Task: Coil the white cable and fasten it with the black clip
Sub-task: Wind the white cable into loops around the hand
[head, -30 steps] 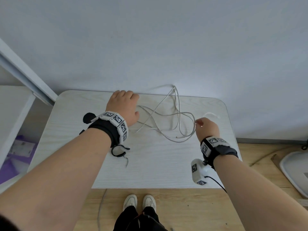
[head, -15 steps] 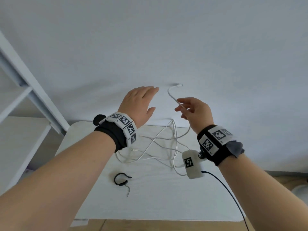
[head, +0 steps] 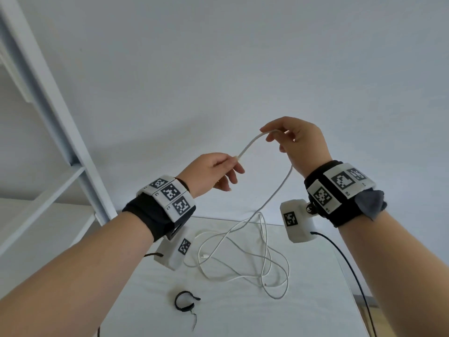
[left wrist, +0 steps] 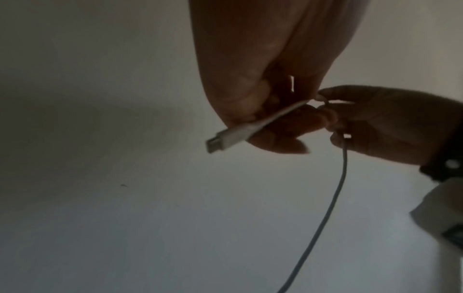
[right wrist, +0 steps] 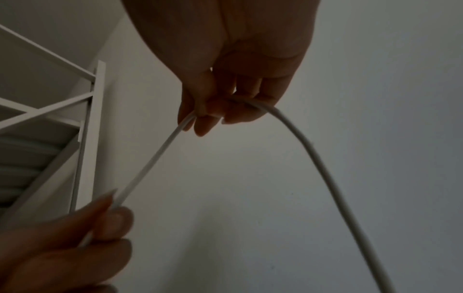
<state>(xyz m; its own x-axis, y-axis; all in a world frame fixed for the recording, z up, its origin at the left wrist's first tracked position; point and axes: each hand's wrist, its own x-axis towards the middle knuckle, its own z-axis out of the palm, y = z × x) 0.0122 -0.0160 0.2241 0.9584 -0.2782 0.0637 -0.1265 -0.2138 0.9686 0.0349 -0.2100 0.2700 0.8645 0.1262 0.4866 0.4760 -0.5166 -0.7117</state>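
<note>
Both hands are raised above the table with the white cable (head: 279,190) strung between them. My left hand (head: 213,172) pinches the cable's plug end, and the plug (left wrist: 225,138) sticks out past its fingers in the left wrist view. A short way along, my right hand (head: 295,144) pinches the cable (right wrist: 313,150), which bends over its fingers and hangs down. The rest lies in loose tangled loops (head: 243,261) on the white table (head: 315,300). The black clip (head: 184,300), an open ring with a thin tail, lies on the table near its front, below my left forearm.
A white shelf frame (head: 48,105) stands at the left beside the table. A plain pale wall fills the background. The black lead (head: 349,263) of the right wrist camera hangs past the table's right edge.
Both hands have risen from the table. The right hand lifted one cable end, and the left hand, spread open half a second ago, now pinches the plug.
</note>
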